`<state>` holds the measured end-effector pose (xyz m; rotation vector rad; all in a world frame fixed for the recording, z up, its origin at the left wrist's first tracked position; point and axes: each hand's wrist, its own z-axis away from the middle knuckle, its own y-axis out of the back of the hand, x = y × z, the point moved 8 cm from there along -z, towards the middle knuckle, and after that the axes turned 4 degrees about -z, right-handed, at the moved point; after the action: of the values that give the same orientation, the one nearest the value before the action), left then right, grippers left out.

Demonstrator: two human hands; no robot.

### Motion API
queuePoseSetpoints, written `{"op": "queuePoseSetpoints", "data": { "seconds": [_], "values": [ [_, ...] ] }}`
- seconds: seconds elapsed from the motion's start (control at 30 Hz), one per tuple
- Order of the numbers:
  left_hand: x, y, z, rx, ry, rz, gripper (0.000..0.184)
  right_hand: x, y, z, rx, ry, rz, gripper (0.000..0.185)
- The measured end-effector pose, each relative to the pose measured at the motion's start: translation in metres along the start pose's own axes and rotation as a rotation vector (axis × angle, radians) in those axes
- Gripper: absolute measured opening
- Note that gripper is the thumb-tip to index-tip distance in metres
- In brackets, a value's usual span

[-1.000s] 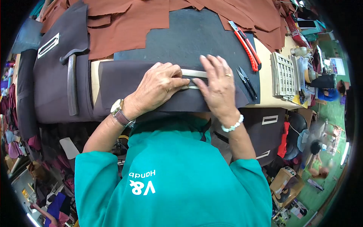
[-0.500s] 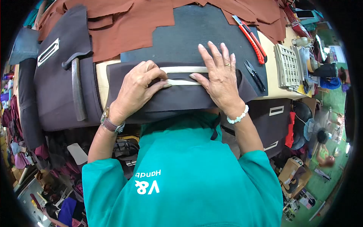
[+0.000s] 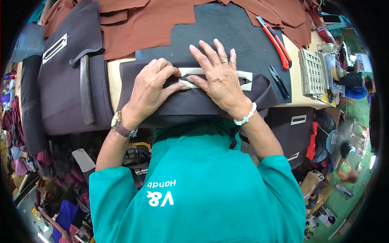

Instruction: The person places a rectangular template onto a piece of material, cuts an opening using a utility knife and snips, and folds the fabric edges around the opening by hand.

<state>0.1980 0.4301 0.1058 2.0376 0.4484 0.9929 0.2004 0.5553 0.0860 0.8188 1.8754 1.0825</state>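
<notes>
Dark fabric (image 3: pixel 194 101) lies across the table's front edge, with a pale rectangular frame (image 3: pixel 245 75) around a slit on it. At the frame's left end, my left hand (image 3: pixel 150 87) has thumb and fingers closed on the frame's edge. My right hand (image 3: pixel 221 81) lies over the middle of the frame, fingers spread toward the back and the thumb at the slit near my left fingertips. The frame's right end shows beyond my right hand.
A hammer (image 3: pixel 86 87) rests on dark fabric at left. Right of my hands are a red cutter (image 3: pixel 275 43), black snips (image 3: pixel 278 82) and stacked pale frames (image 3: pixel 313 73). Brown pieces (image 3: pixel 142 30) lie behind, beside a dark mat (image 3: pixel 210 30). Another person (image 3: pixel 346 172) is at far right.
My right hand has moved left along the frame, uncovering its right end. My left hand moved left from the middle to the frame's left end. The camera view has shifted slightly.
</notes>
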Motion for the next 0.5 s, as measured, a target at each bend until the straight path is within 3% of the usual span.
{"op": "queuePoseSetpoints", "data": {
  "seconds": [0.17, 0.33, 0.37, 0.47, 0.5],
  "values": [
    [0.001, 0.003, 0.005, -0.048, -0.021, -0.003, 0.033, 0.006, 0.004, 0.003, -0.144, 0.089, -0.205, 0.075],
    [0.006, 0.008, 0.029, 0.095, -0.017, -0.053, 0.036, -0.007, 0.010, -0.004, -0.215, 0.216, -0.353, 0.074],
    [0.009, 0.009, 0.034, 0.152, -0.024, -0.089, 0.035, -0.015, 0.013, -0.009, -0.110, 0.269, -0.348, 0.065],
    [0.022, 0.019, 0.040, 0.276, -0.075, -0.273, 0.031, -0.032, 0.009, -0.037, -0.366, -0.015, -0.403, 0.055],
    [0.028, 0.021, 0.040, 0.310, -0.099, -0.348, 0.029, -0.040, 0.008, -0.049, -0.382, 0.046, -0.320, 0.048]
  ]
}}
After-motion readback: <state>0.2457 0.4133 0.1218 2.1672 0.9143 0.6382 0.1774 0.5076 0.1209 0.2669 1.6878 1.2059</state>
